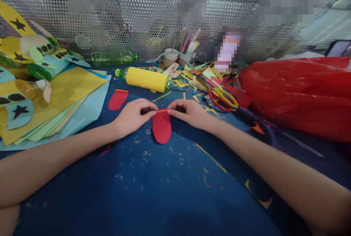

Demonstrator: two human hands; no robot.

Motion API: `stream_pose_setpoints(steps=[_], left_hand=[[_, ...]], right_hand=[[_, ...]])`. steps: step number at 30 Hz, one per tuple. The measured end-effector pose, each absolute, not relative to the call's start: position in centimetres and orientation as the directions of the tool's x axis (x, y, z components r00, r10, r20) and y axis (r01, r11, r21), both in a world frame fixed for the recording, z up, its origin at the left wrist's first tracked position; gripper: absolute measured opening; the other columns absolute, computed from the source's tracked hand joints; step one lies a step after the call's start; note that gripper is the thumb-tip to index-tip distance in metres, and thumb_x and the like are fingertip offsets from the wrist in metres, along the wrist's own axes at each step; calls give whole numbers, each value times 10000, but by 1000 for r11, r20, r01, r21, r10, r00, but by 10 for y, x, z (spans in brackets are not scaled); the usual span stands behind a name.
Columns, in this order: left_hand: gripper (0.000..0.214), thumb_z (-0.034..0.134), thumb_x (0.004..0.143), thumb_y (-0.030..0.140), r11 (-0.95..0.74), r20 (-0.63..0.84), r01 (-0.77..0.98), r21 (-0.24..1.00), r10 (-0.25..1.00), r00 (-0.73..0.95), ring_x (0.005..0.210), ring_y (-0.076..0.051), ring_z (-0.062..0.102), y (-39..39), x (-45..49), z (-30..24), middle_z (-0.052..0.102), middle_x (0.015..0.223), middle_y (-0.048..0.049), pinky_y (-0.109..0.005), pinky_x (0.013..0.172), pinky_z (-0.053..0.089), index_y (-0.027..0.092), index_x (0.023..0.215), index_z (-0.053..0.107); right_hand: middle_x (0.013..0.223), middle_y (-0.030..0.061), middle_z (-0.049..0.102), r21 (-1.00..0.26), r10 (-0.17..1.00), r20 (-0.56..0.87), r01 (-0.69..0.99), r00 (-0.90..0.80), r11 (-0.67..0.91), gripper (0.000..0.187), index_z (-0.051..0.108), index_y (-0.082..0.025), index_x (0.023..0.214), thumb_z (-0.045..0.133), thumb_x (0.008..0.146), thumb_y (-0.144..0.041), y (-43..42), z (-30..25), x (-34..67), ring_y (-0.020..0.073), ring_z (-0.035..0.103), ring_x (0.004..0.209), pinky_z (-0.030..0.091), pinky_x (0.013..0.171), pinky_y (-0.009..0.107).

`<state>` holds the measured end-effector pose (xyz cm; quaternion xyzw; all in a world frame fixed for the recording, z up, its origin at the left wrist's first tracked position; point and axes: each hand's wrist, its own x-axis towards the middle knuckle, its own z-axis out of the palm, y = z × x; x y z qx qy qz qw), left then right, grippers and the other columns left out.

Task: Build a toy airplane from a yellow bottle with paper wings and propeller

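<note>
Red paper tab [162,130] pinched by left hand [137,115], right hand [190,113]; white tube [191,48], markings blurred.

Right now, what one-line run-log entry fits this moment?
left hand: pinching top edge of red paper piece, left end; right hand: same edge, right end; second red piece: on blue table; yellow-wrapped bottle: beyond hands

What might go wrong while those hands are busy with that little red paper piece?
The red paper piece might crease or tear, since the left hand and right hand both pinch its narrow orange top edge. The yellow-wrapped bottle lies on its side just beyond them, so a nudge could set it rolling.
</note>
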<state>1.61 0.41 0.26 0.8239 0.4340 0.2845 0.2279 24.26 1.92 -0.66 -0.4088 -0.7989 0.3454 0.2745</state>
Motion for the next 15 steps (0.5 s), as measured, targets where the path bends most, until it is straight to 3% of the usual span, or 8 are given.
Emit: stream_pose_setpoints(steps=[15], left_hand=[[137,493,895,210,-605,328,562,563,789,520,918,-171,606,3,17,1,669,952,-24,-326,837,489,200,919,628]], right_hand=[[747,7,635,-796,827,274,367,-490,481,205,666,-194,909,639,809,-371,13,-5,238,113,529,631,446,612,270]])
